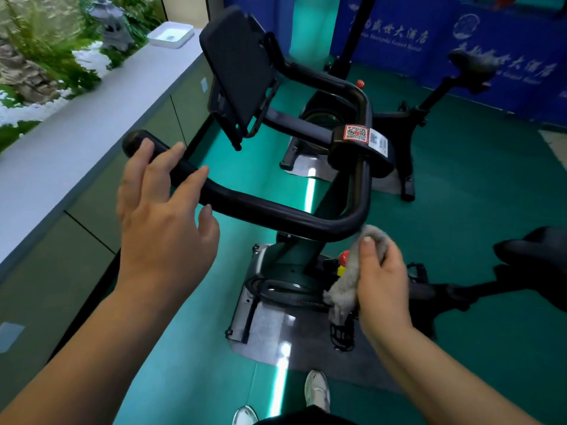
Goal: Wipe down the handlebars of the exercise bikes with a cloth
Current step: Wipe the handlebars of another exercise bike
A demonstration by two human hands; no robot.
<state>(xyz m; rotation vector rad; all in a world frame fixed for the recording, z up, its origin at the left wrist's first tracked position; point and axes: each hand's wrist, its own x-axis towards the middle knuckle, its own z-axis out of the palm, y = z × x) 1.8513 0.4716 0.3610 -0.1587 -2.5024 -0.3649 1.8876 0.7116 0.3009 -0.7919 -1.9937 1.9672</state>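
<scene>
The 2 forearms come in from the bottom edge, nearest to the camera, and between them, low down, the toes of 2 white shoes (317, 391) stand on the green floor (460, 185). The left hand (162, 216) is spread, with straight fingers over the near arm of the handlebar (251, 207); whether the fingers touch the bar or only hover above it, I cannot tell. The right hand (383, 277) pinches a grey cloth (346, 286), bunched between thumb and fingers, and the top of the cloth lies against the rounded corner of the handlebar or just below it. From this corner the near arm of the bar runs long to the left and a little away, ending in a round tip (132, 142) just beyond the left fingers. So the unwiped length, I judge, lies to the left of the cloth, and the wiping stroke would follow this axis toward the left hand. A tablet holder (237, 65) stands above the bar, and a QR sticker (356, 133) sits on the centre clamp. A 2nd bike (429, 118) stands behind.
</scene>
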